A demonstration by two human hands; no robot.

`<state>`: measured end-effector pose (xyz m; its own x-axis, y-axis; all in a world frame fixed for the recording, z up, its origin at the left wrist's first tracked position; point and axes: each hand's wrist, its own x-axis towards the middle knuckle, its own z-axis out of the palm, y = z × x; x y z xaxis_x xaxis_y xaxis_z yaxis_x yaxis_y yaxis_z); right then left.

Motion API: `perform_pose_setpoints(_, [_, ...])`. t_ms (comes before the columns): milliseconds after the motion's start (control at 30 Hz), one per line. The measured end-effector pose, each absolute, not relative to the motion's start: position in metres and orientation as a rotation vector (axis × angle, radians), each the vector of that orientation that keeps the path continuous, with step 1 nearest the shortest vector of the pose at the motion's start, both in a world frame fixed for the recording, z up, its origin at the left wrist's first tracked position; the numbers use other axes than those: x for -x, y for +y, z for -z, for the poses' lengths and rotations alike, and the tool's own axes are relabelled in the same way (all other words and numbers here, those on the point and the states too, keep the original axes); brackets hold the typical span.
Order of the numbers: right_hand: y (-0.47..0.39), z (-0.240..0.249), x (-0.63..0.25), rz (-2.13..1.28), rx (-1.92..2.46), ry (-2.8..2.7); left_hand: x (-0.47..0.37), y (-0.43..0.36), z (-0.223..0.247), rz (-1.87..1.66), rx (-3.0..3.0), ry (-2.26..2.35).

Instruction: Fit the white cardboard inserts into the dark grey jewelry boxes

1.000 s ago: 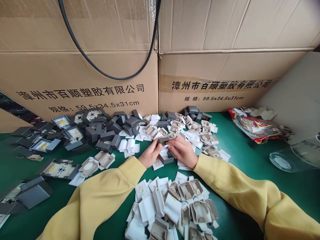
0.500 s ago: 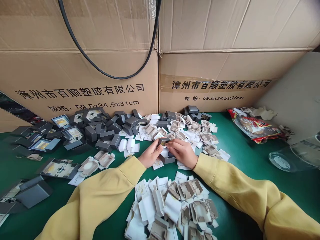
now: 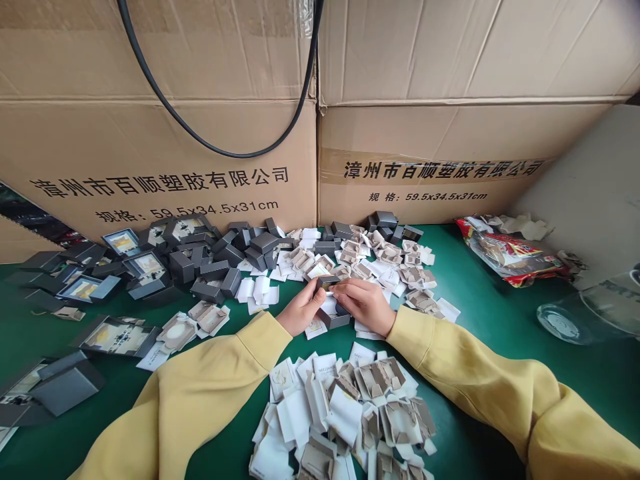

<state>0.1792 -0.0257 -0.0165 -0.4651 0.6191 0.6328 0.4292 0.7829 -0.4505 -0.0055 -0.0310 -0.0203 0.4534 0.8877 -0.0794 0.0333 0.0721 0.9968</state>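
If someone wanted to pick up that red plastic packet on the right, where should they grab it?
Probably by pinching the near-left edge of the red plastic packet, coming from the left. It lies low on the green table, with that edge turned toward the right hand, while a pale wall rises behind its right end and a clear cup sits close in front.

- two hands (image 3: 300, 311) (image 3: 369, 305) in play;
- two printed carton fronts (image 3: 200, 137) (image 3: 400, 137);
- one black cable (image 3: 245, 156);
- one red packet (image 3: 510, 253);
- one clear cup (image 3: 565, 325);
- dark boxes (image 3: 265, 243), card pieces (image 3: 345, 415): dozens each;
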Motion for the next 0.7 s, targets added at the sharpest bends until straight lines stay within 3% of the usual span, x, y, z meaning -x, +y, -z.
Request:
perform_pose_setpoints(233, [-0.028,0.013,-0.179,-0.056,0.772,-2.101,0.006,-0.031,0.013,-0.797,-1.561,0.920])
perform_pose_setpoints(700, [-0.029,0.014,-0.179,-0.138,0.836,-2.028,0.006,-0.033,0.010,-0.777,-1.586,0.931])
